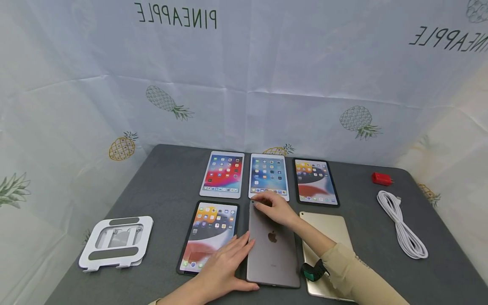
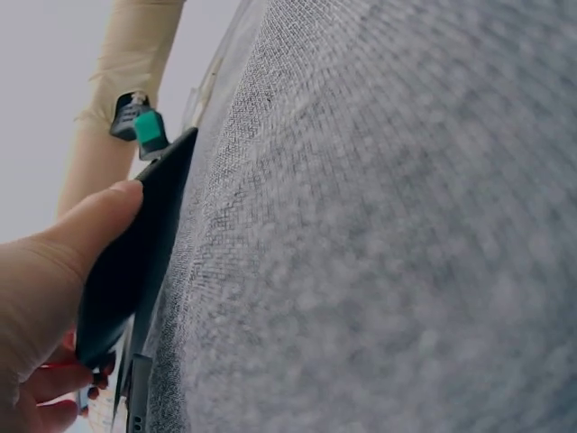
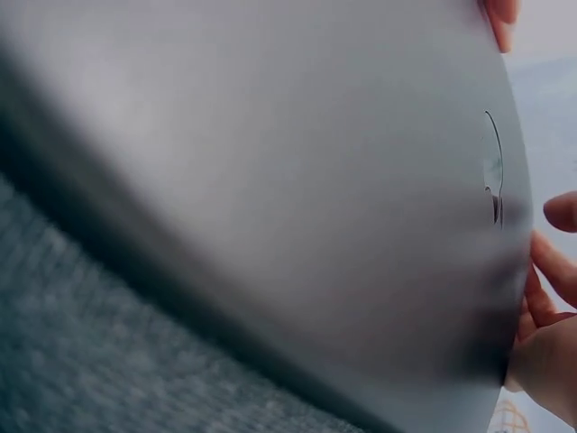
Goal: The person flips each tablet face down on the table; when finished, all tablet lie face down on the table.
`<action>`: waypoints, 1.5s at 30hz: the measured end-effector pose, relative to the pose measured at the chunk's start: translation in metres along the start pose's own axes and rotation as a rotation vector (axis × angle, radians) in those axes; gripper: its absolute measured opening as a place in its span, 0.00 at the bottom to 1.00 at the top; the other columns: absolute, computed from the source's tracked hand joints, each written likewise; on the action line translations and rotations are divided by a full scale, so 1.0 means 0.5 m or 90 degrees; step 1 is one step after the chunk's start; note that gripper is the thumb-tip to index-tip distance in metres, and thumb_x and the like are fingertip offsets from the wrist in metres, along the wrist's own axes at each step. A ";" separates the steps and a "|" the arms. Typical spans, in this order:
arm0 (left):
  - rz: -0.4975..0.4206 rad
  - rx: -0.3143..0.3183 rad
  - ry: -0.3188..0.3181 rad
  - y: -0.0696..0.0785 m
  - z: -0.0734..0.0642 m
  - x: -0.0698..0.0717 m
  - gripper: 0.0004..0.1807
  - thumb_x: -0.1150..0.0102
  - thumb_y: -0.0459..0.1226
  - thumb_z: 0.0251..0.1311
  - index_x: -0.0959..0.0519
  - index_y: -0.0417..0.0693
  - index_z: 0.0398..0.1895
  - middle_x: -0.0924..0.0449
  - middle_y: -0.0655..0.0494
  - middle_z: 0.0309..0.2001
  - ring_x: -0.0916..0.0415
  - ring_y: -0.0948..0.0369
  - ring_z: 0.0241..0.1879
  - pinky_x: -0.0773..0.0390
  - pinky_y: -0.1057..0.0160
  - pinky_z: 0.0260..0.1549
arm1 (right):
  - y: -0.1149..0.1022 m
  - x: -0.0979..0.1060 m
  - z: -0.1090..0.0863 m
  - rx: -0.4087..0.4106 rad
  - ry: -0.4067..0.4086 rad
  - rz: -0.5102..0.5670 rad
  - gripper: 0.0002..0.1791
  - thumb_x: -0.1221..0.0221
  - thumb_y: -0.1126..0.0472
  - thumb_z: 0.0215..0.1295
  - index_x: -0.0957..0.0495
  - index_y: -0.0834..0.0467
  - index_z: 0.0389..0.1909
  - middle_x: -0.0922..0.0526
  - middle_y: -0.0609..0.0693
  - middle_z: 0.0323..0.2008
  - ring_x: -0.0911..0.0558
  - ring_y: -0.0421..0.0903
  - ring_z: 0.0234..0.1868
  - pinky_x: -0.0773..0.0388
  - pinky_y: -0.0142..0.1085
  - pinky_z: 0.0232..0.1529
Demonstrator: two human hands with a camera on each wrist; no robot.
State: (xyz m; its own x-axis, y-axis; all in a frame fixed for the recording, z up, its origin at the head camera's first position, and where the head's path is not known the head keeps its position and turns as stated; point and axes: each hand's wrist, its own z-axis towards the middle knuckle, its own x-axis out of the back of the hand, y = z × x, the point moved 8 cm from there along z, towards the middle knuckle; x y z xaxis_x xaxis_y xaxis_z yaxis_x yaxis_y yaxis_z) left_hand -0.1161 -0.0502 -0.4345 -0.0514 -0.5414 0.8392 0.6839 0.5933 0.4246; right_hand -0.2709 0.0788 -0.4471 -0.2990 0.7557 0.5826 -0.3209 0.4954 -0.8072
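Note:
A grey tablet [image 1: 272, 258] is back side up at the middle of the table, its apple logo showing. My left hand [image 1: 225, 267] holds its lower left corner, fingers along the left edge and thumb at the bottom. The left wrist view shows the thumb [image 2: 113, 212] on the edge of the tablet [image 2: 135, 253], whose dark face is tilted from the cloth. At the top left corner, my right hand [image 1: 276, 207] holds the tablet with bent fingers. The right wrist view shows the tablet's back [image 3: 297, 180] up close and the right hand [image 3: 545, 343] at its edge.
Tablets with lit screens lie around: a black-edged one [image 1: 209, 237] at left, two white ones [image 1: 223, 173] [image 1: 269, 173] and another black one [image 1: 316, 182] behind. A gold tablet [image 1: 328, 228] lies under my right forearm. Further out are a white stand [image 1: 116, 241], a red charger [image 1: 382, 178] and a white cable [image 1: 402, 226].

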 end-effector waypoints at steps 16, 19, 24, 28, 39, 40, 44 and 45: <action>0.084 -0.005 -0.053 -0.013 -0.003 -0.022 0.51 0.35 0.66 0.47 0.29 0.39 0.66 0.30 0.44 0.66 0.33 0.56 0.65 0.35 0.50 0.64 | -0.005 -0.016 -0.005 0.065 -0.020 -0.089 0.16 0.40 0.63 0.65 0.19 0.57 0.53 0.19 0.50 0.49 0.24 0.49 0.53 0.28 0.49 0.55; 0.076 0.004 -0.066 -0.017 -0.005 -0.026 0.51 0.36 0.67 0.48 0.30 0.39 0.66 0.32 0.44 0.67 0.34 0.56 0.66 0.36 0.50 0.64 | -0.005 -0.016 -0.007 0.067 -0.020 -0.097 0.16 0.40 0.62 0.65 0.19 0.56 0.54 0.19 0.50 0.48 0.24 0.50 0.53 0.28 0.49 0.55; 0.059 0.024 -0.085 -0.021 -0.007 -0.031 0.51 0.38 0.67 0.50 0.31 0.39 0.67 0.33 0.45 0.68 0.35 0.56 0.67 0.37 0.49 0.65 | -0.008 -0.014 -0.011 0.076 -0.018 -0.105 0.17 0.40 0.63 0.64 0.19 0.57 0.54 0.19 0.50 0.48 0.24 0.49 0.52 0.27 0.48 0.53; 0.054 0.034 -0.102 -0.023 -0.009 -0.036 0.51 0.40 0.67 0.51 0.32 0.39 0.68 0.35 0.45 0.69 0.37 0.56 0.68 0.38 0.49 0.66 | -0.013 -0.015 -0.015 0.088 -0.016 -0.122 0.17 0.40 0.63 0.64 0.19 0.58 0.54 0.19 0.50 0.48 0.24 0.49 0.51 0.26 0.48 0.52; 0.069 0.021 -0.108 -0.021 -0.011 -0.038 0.51 0.45 0.68 0.55 0.34 0.38 0.69 0.37 0.44 0.70 0.40 0.55 0.70 0.39 0.48 0.66 | -0.022 -0.016 -0.022 0.113 0.009 -0.179 0.17 0.39 0.64 0.62 0.20 0.59 0.53 0.19 0.52 0.48 0.24 0.51 0.51 0.26 0.47 0.53; 0.071 0.019 -0.108 -0.021 -0.011 -0.038 0.51 0.45 0.68 0.55 0.34 0.38 0.69 0.37 0.44 0.70 0.40 0.55 0.70 0.39 0.48 0.66 | -0.023 -0.016 -0.023 0.116 0.009 -0.181 0.17 0.39 0.65 0.62 0.20 0.59 0.53 0.19 0.53 0.48 0.24 0.51 0.51 0.27 0.48 0.53; 0.073 0.015 -0.109 -0.020 -0.011 -0.039 0.50 0.45 0.68 0.55 0.34 0.38 0.69 0.37 0.43 0.70 0.40 0.54 0.70 0.39 0.48 0.66 | -0.024 -0.019 -0.025 0.123 0.008 -0.190 0.17 0.38 0.64 0.62 0.20 0.60 0.53 0.20 0.52 0.48 0.24 0.51 0.52 0.27 0.48 0.54; 0.074 0.015 -0.111 -0.020 -0.012 -0.040 0.50 0.46 0.68 0.56 0.34 0.38 0.69 0.36 0.43 0.70 0.40 0.54 0.70 0.39 0.48 0.66 | -0.024 -0.020 -0.025 0.124 0.006 -0.191 0.17 0.38 0.64 0.62 0.20 0.60 0.53 0.20 0.52 0.49 0.24 0.51 0.52 0.27 0.47 0.54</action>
State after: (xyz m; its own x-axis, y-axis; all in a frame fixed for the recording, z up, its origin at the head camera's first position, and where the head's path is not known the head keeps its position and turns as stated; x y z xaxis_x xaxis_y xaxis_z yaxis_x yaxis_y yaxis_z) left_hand -0.1177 -0.0489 -0.4574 -0.0999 -0.3592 0.9279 0.6749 0.6607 0.3285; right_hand -0.2529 0.0708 -0.4443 -0.1569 0.5937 0.7892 -0.5584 0.6058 -0.5667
